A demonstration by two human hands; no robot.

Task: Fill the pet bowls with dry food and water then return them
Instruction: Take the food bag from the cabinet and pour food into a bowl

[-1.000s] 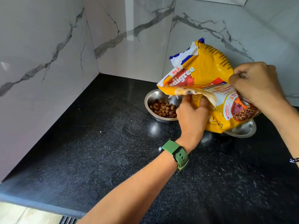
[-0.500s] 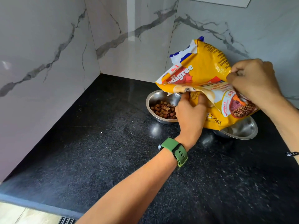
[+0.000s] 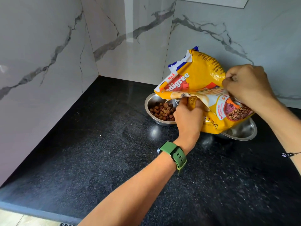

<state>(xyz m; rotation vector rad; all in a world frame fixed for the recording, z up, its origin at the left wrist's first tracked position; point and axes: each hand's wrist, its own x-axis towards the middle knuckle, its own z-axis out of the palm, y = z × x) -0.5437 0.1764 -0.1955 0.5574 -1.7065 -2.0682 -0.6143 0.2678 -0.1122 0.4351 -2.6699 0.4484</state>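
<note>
On the black surface (image 3: 97, 160), the left hand (image 3: 187, 116) has its grip curled round the food bag (image 3: 202, 75) at its lower fold. The bag's long axis tilts, mouth toward ten o'clock, over the kibble-filled bowl (image 3: 152, 103). The right hand (image 3: 247, 87) pinches the bag's upper edge at two o'clock, above a second bowl (image 3: 242, 132).

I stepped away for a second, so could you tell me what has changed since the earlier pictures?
Very little: the yellow food bag has been lifted slightly. Both hands still grip it, left hand below, right hand at its upper edge. The kibble bowl and second bowl stayed put.
</note>
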